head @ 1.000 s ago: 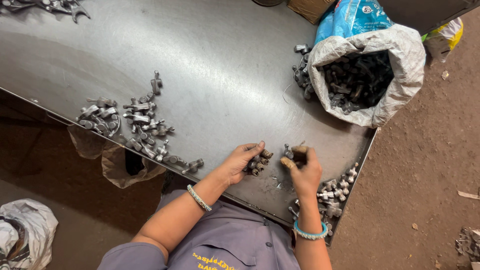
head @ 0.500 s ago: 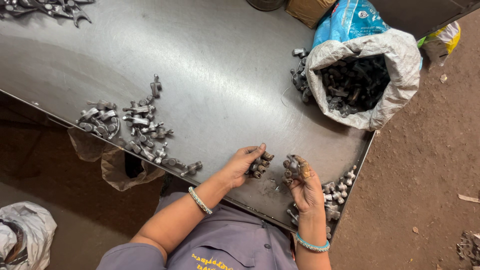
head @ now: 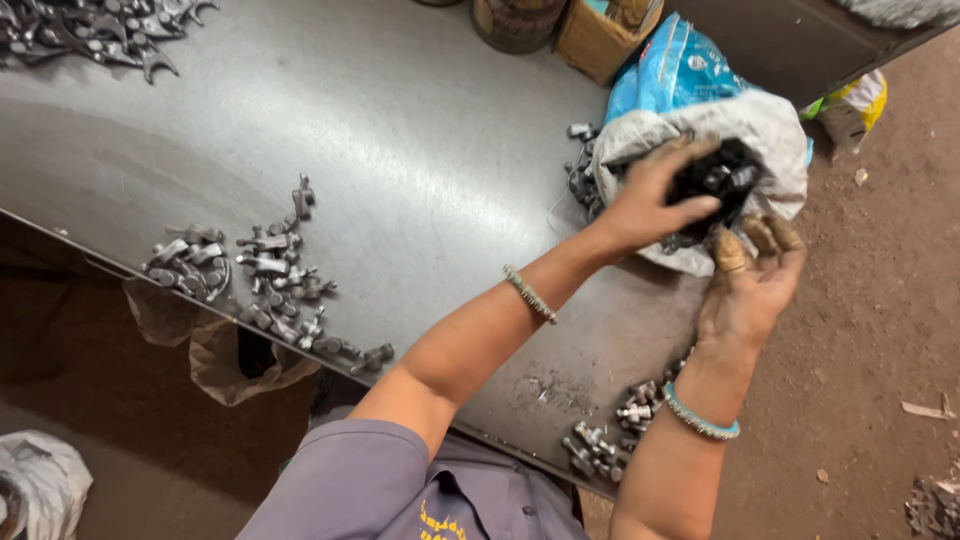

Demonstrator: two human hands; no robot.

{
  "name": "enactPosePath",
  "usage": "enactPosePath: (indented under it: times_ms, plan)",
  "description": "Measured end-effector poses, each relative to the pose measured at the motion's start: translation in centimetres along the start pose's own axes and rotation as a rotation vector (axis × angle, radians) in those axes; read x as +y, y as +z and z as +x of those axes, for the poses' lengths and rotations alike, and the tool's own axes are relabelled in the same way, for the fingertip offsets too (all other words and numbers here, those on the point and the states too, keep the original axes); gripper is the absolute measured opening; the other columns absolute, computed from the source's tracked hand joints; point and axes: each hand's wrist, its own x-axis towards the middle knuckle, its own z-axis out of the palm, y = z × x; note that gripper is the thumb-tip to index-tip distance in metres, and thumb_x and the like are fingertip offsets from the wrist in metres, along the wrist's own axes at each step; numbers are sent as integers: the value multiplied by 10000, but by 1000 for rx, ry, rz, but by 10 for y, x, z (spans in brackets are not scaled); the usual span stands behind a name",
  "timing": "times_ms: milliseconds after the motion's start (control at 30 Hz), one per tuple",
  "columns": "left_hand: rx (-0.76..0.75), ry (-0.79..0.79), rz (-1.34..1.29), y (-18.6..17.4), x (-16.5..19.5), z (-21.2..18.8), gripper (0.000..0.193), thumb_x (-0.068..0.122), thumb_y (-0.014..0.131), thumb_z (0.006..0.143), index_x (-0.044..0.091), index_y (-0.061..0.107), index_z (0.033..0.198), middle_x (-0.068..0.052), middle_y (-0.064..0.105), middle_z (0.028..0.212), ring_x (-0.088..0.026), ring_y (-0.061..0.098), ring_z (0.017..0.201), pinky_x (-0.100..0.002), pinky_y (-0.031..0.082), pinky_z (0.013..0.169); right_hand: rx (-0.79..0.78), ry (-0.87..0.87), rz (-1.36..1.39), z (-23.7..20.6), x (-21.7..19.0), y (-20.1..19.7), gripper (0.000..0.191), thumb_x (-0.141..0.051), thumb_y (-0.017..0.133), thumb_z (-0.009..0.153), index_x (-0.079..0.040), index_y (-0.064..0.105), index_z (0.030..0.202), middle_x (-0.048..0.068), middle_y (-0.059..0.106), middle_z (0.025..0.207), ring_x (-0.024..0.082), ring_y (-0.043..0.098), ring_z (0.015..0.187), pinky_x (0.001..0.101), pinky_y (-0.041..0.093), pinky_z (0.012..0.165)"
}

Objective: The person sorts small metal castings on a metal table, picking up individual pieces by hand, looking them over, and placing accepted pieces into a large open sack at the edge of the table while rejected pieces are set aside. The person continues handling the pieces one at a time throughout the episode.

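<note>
— So, what carries it all?
— One steel bench (head: 380,150), sloping across the view. At its right edge sits a white woven sack (head: 775,125) of dark metal parts (head: 725,180), with a blue printed bag (head: 665,75) behind it and a brown carton (head: 600,35) at the far edge.
— And the hands?
— The left hand (head: 650,205) reaches into the sack's mouth, fingers curled over the dark parts. The right hand (head: 750,285) lies palm-up against the sack's near rim, fingers open and cupped, gripping nothing I can see.
— Smaller things?
— Grey fittings (head: 255,275) are heaped along the near edge at left, with a smaller cluster (head: 610,435) by the right wrist.
</note>
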Motion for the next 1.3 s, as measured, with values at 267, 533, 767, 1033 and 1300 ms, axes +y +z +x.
enactPosePath:
  times_ms: [267,533,767,1033,1300]
  plan:
    - [202,-432,895,-100,-7,32,688,93,738,678,199,640,1351,-26,595,1413,-324,477,1321,-481,394,1124,-336,315,-1000,-54,66,34,392,-228,886,727,-86,738,1060,105,690,1033,288,640,850,420,520,742]
    - [-549,-566,1113,-98,-8,84,1060,610,767,754,281,232,1607,47,186,1699,-349,31,1564,-636,139,1198,-393,115,-1254,-27,90,85,493,-427,901,695,-153,734,1069,92,752,1112,327,644,1138,473,299,1110]
    - [-509,-426,1060,-103,-10,61,857,431,784,668,292,515,1469,10,390,1621,-305,180,1565,-621,221,1182,-314,199,-1208,-22,91,97,387,-350,932,648,-121,784,923,62,789,988,254,688,1027,429,388,1081]
    - [-630,-321,910,-109,-20,5,735,250,738,614,162,641,1337,-75,486,1554,-331,323,1452,-572,269,1154,-506,458,-704,-38,85,37,322,-168,952,632,-18,763,845,79,725,949,214,676,925,383,536,878]
    - [-354,-690,980,-97,34,-12,680,703,726,796,65,781,1027,-146,769,1044,-345,711,1067,-494,534,954,-480,420,-638,-41,45,-9,224,-140,841,765,13,769,913,102,762,1111,246,652,1156,346,518,949]
